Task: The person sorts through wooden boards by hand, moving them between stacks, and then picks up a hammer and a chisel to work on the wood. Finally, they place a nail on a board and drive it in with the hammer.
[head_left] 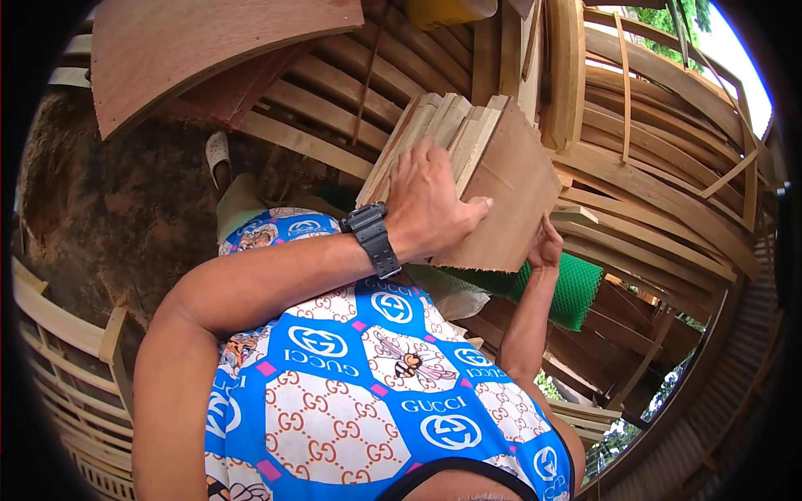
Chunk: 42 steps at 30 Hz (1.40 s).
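Note:
My left hand [430, 200], with a black watch on its wrist, lies over a bundle of pale wood strips [451, 121]. Its fingers curl onto the strips, and its thumb presses a flat brown wooden board [514, 179] on the bundle's right side. At the board's lower right edge, my right hand [547, 246] grips with its fingers partly hidden behind the board. The bundle is tilted, held in front of my blue and white patterned shirt. Close below the right hand is a roll of green mesh [576, 292].
A large curved plywood sheet [209, 50] is at the upper left. Long curved wood strips [660, 142] are stacked at the right. Slatted wood [71, 334] stands at the lower left, beside bare brown ground [100, 200]. Part of a yellow container [451, 12] shows at the top.

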### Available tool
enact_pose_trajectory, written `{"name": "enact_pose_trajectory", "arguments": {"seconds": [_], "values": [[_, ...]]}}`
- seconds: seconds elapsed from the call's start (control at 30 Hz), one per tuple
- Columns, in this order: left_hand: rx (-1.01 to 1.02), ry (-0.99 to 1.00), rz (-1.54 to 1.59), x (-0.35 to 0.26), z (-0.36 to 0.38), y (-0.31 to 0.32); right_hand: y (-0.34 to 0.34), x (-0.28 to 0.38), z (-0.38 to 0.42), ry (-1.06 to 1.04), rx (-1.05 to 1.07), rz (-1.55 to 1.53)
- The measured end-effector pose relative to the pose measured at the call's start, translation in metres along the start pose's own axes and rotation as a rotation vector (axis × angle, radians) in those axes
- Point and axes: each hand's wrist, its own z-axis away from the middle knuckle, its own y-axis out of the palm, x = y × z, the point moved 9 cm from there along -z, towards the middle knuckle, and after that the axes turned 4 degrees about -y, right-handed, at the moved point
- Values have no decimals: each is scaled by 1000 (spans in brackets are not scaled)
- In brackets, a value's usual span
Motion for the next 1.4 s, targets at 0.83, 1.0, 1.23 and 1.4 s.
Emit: {"name": "enact_pose_trajectory", "arguments": {"seconds": [0.83,1.0,1.23,1.4], "values": [[108,-46,161,-15,18,24,-21,7,-4,-15,73,-43],[77,-7,180,-13,16,42,-42,10,5,-12,15,-24],[1,-48,295,-6,4,51,-57,9,0,38,-86,30],[-3,-61,190,-6,-1,59,-69,14,-7,69,-78,67]]}}
